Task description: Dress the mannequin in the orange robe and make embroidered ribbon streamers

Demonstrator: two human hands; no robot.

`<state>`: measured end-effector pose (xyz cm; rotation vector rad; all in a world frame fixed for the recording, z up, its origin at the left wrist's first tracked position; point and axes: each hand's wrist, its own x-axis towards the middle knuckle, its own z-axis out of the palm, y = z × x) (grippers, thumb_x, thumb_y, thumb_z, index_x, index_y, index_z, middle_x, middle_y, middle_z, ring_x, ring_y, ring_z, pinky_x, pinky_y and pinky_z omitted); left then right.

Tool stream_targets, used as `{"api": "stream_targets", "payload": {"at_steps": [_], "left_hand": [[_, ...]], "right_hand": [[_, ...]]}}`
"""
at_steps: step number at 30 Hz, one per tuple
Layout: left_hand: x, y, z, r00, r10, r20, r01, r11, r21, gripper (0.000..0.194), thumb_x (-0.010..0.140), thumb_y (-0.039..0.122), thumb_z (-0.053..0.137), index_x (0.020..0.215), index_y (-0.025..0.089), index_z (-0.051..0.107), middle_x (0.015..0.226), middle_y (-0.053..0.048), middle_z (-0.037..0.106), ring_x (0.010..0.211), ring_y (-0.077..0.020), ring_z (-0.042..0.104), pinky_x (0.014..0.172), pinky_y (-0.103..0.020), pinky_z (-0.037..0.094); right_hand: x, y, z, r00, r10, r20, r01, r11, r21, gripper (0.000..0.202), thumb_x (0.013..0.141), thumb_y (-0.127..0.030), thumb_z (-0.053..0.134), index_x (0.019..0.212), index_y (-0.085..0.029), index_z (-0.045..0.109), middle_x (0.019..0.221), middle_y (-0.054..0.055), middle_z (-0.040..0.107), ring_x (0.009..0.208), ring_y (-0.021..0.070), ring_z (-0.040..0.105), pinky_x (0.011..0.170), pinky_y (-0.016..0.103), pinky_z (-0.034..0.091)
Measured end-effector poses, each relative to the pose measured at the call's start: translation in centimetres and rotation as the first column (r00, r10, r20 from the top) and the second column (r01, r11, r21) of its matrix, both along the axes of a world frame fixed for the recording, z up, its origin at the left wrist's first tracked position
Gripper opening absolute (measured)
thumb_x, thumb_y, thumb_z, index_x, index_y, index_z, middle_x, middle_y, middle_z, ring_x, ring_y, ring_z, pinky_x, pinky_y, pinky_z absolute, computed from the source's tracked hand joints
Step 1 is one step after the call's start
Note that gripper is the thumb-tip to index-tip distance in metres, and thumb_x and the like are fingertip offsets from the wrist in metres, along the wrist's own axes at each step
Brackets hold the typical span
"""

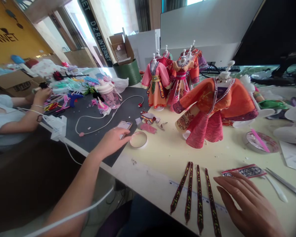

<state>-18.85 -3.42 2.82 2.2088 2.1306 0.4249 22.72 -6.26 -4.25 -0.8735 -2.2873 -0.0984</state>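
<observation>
A cluttered counter [162,158], four dark ribbon strips [199,197] side by side near its edge.
I see the right hand [249,204] stretched out, palm down and apparently empty, just beside the strips: a careless sweep could skew them or knock them off. The left hand [113,141], fingers loosely extended, is over the phone [125,124]; I can't tell whether it grips, and its thumb could jostle the ring [138,147].

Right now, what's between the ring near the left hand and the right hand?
Head view shows four dark patterned ribbons lying across a ruler.
</observation>
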Motion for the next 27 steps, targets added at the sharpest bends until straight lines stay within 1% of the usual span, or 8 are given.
{"api": "stream_targets", "payload": {"at_steps": [5, 9, 13, 16, 18, 22, 24, 27], "left_hand": [[3.0, -1.1, -2.5, 0.983, -0.178, -0.032, 0.180, 0.983, 0.040, 0.024, 0.081, 0.036, 0.058, 0.096, 0.018, 0.062, 0.100, -0.006, 0.065, 0.096, -0.0230, 0.055, 0.083, -0.037, 0.045], [4.9, -1.0, -3.9, 0.967, -0.222, -0.127, 0.223, 0.975, -0.006, 0.010, 0.082, 0.024, 0.055, 0.082, 0.016, 0.060, 0.089, -0.007, 0.063, 0.094, -0.0254, 0.055, 0.080, -0.038, 0.042], [6.0, -1.1, -4.1, 0.978, -0.172, -0.117, 0.174, 0.985, 0.007, 0.014, 0.086, 0.018, 0.044, 0.077, 0.015, 0.053, 0.074, -0.005, 0.060, 0.076, -0.0207, 0.058, 0.071, -0.033, 0.043], [6.5, -1.4, -3.8, 0.989, -0.118, -0.091, 0.121, 0.992, 0.024, 0.014, 0.089, 0.020, 0.039, 0.085, 0.016, 0.052, 0.064, -0.002, 0.058, 0.062, -0.0176, 0.057, 0.057, -0.027, 0.041], [6.8, -1.6, -3.7, 0.994, -0.096, -0.058, 0.099, 0.994, 0.042, 0.015, 0.089, 0.020, 0.037, 0.093, 0.016, 0.051, 0.064, -0.001, 0.058, 0.060, -0.0167, 0.058, 0.054, -0.026, 0.041], [7.3, -1.3, -4.5, 0.990, -0.140, -0.016, 0.141, 0.985, 0.096, 0.032, 0.089, 0.019, 0.039, 0.120, 0.015, 0.045, 0.073, -0.004, 0.065, 0.067, -0.0184, 0.062, 0.062, -0.029, 0.046], [7.4, -1.0, -5.1, 0.978, -0.205, -0.027, 0.207, 0.971, 0.124, 0.032, 0.089, 0.018, 0.038, 0.119, 0.015, 0.048, 0.077, -0.006, 0.067, 0.072, -0.0196, 0.064, 0.066, -0.031, 0.048], [7.7, -0.8, -5.6, 0.955, -0.287, -0.072, 0.295, 0.943, 0.152, 0.027, 0.088, 0.016, 0.039, 0.109, 0.017, 0.056, 0.085, -0.007, 0.067, 0.081, -0.0206, 0.063, 0.075, -0.035, 0.048]], "right_hand": [[0.1, 0.1, 0.0, 1.000, -0.002, 0.027, 0.002, 1.000, 0.000, 0.016, 0.084, -0.019, 0.052, 0.097, -0.015, 0.060, 0.086, 0.006, 0.066, 0.084, 0.0208, 0.061, 0.087, 0.040, 0.045], [0.2, 0.1, -0.1, 1.000, 0.007, 0.026, -0.008, 1.000, 0.011, 0.016, 0.084, -0.018, 0.053, 0.097, -0.014, 0.060, 0.086, 0.007, 0.066, 0.083, 0.0211, 0.061, 0.086, 0.040, 0.045], [0.6, 0.3, -0.7, 1.000, 0.019, 0.024, -0.021, 0.998, 0.053, 0.017, 0.083, -0.016, 0.053, 0.099, -0.013, 0.060, 0.088, 0.008, 0.066, 0.085, 0.0223, 0.061, 0.088, 0.042, 0.044], [0.8, 0.4, -1.1, 1.000, 0.022, 0.012, -0.023, 0.998, 0.054, 0.019, 0.083, -0.018, 0.054, 0.101, -0.014, 0.060, 0.088, 0.008, 0.066, 0.085, 0.0228, 0.060, 0.088, 0.043, 0.044], [0.7, 0.4, -1.2, 1.000, 0.021, 0.010, -0.021, 0.999, 0.040, 0.019, 0.084, -0.019, 0.053, 0.101, -0.014, 0.060, 0.088, 0.008, 0.065, 0.086, 0.0238, 0.059, 0.088, 0.044, 0.043], [0.5, 0.3, -0.8, 0.999, 0.027, 0.029, -0.028, 0.999, 0.046, 0.018, 0.086, -0.018, 0.050, 0.101, -0.013, 0.059, 0.087, 0.009, 0.065, 0.086, 0.0234, 0.058, 0.088, 0.043, 0.042], [0.3, 0.2, -0.5, 0.999, 0.032, 0.040, -0.034, 0.998, 0.049, 0.018, 0.086, -0.019, 0.049, 0.100, -0.013, 0.058, 0.088, 0.009, 0.064, 0.086, 0.0229, 0.058, 0.088, 0.043, 0.041], [0.1, 0.2, -0.1, 0.999, 0.032, 0.039, -0.033, 0.999, 0.028, 0.016, 0.084, -0.016, 0.052, 0.099, -0.012, 0.058, 0.088, 0.009, 0.064, 0.085, 0.0219, 0.057, 0.088, 0.042, 0.042]]}}
